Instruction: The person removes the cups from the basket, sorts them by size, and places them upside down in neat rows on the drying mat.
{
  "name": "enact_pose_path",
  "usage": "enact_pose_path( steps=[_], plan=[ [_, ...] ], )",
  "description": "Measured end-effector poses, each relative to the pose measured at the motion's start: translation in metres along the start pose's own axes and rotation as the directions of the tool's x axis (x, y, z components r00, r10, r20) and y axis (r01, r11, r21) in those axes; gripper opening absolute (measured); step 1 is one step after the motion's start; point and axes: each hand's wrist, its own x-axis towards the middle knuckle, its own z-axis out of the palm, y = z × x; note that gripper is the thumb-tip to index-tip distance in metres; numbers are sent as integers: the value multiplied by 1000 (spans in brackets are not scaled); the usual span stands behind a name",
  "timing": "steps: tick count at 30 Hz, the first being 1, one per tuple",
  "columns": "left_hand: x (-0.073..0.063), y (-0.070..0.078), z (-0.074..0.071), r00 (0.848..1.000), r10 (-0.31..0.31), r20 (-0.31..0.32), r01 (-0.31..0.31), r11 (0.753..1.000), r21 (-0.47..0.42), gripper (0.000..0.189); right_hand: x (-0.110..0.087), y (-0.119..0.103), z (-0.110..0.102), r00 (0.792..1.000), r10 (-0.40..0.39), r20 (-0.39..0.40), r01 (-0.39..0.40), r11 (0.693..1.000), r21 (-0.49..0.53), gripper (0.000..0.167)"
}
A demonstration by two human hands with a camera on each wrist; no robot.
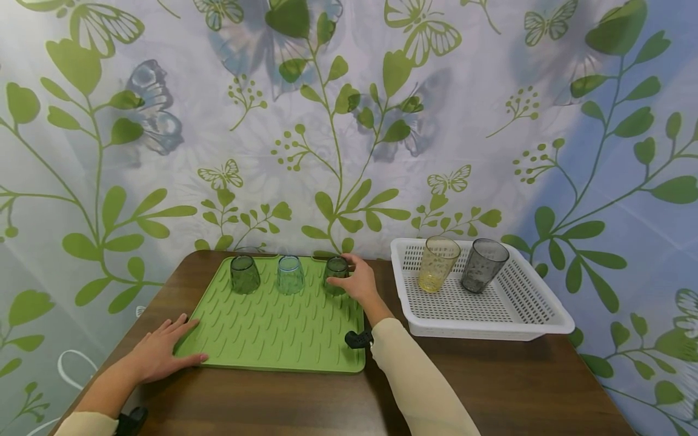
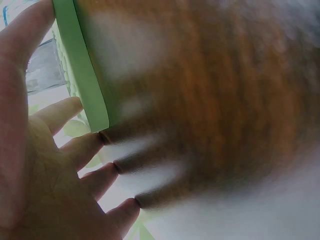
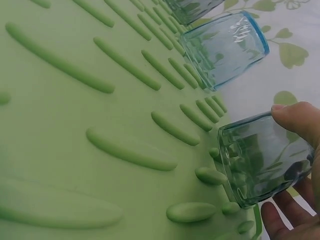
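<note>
A green ridged drying mat lies on the table. My right hand grips a dark grey drinking glass on the mat's back right, thumb on one side and fingers on the other. Left of it stands a pale blue glass, then another dark glass at the back left. These glasses look narrower at the top than at the mat. Spread out flat, my left hand touches the table and the mat's left front corner; the left wrist view shows its fingers apart, holding nothing.
To the right of the mat stands a white perforated plastic basket. Inside it are a tall yellowish glass and a tall grey glass, both leaning. Behind the brown wooden table hangs a leaf-and-butterfly patterned curtain.
</note>
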Motion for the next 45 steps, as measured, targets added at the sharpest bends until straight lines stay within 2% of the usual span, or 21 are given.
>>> enact_pose_path(
  steps=[19, 25, 35, 45],
  plan=[
    [0, -1, 2, 1000, 11, -8, -11, 1000, -7, 93, -13, -5, -7, 999, -44, -19, 45, 998, 37, 76],
    [0, 1, 0, 1000, 15, -10, -15, 1000, -5, 93, -16, -7, -10, 999, -37, -28, 38, 998, 53, 78],
    [0, 3, -2, 1000, 25, -11, -25, 1000, -17, 92, -35, -28, -23, 986, -130, -104, 144, 978, 152, 75],
    [0, 2, -2, 999, 25, -20, -25, 1000, -18, 92, -55, -48, -44, 980, -153, -129, 180, 954, 240, 65]
  ],
)
